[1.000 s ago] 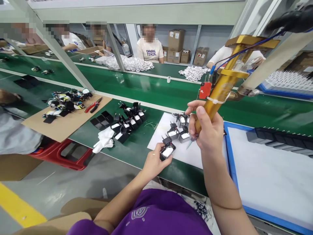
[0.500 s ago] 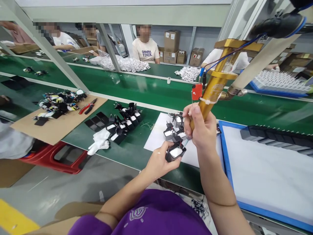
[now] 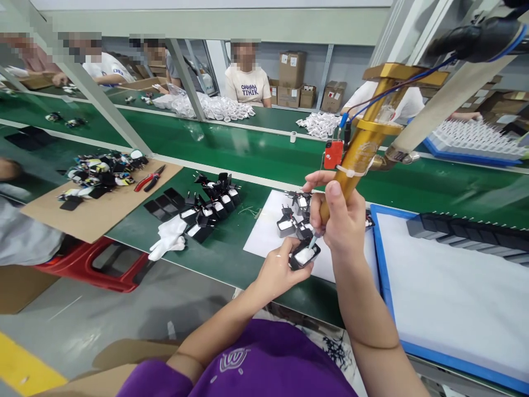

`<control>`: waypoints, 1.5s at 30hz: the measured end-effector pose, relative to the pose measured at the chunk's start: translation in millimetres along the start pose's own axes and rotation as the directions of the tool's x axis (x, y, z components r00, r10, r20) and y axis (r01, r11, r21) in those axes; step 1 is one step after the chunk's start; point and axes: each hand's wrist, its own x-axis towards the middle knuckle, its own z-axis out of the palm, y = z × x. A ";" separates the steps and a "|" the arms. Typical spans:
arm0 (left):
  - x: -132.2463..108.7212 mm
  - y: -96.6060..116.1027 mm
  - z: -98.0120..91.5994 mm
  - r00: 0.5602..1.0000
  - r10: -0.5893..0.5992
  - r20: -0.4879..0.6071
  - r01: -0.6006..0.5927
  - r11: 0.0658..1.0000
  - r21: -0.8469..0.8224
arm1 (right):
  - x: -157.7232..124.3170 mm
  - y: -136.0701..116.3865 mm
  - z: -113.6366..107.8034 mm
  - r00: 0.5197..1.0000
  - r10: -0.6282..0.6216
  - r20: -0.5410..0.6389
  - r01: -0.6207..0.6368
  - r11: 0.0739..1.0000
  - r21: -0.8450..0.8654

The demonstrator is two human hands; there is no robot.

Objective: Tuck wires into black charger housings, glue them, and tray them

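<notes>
Between the fingers and thumb of my left hand (image 3: 281, 268) is a small black plastic housing (image 3: 305, 255) with a white fill or insert inside. My right hand (image 3: 343, 218) is wrapped round the lower part of a gold dispensing gun (image 3: 359, 151), its index finger stretched away from the barrel. The gun's pale nozzle (image 3: 313, 241) points down into the housing's open face. A red switch (image 3: 333, 154) with wires is strapped to the gun. Several similar black housings (image 3: 286, 225) stand on a white sheet just behind my left hand.
To the right lies a blue-rimmed tray (image 3: 382, 259) with a row of black housings (image 3: 463, 234). Leftward are more housings (image 3: 219, 207), white gloves (image 3: 168, 237), and pliers (image 3: 149, 179) on cardboard (image 3: 49, 212). A green conveyor (image 3: 256, 148) runs behind; co-workers sit beyond it.
My left hand has shifted slightly right with the housing, bringing its open face under the nozzle. My right index finger has lifted away from the gun near the switch.
</notes>
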 end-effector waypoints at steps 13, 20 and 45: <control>6.2 7.8 22.2 0.989 0.059 -0.138 -0.077 0.989 -0.127 | -1.7 -0.2 2.8 1.000 0.003 0.004 -0.002 1.000 -0.020; 7.8 3.5 22.6 0.992 0.049 -0.114 -0.062 0.992 -0.114 | -0.8 2.2 -0.7 1.000 -0.016 0.012 0.016 1.000 0.003; -0.2 -63.6 6.3 0.982 0.090 0.165 -0.104 0.991 0.081 | -47.1 41.6 -109.7 0.819 -0.541 -0.193 -0.142 0.134 -0.981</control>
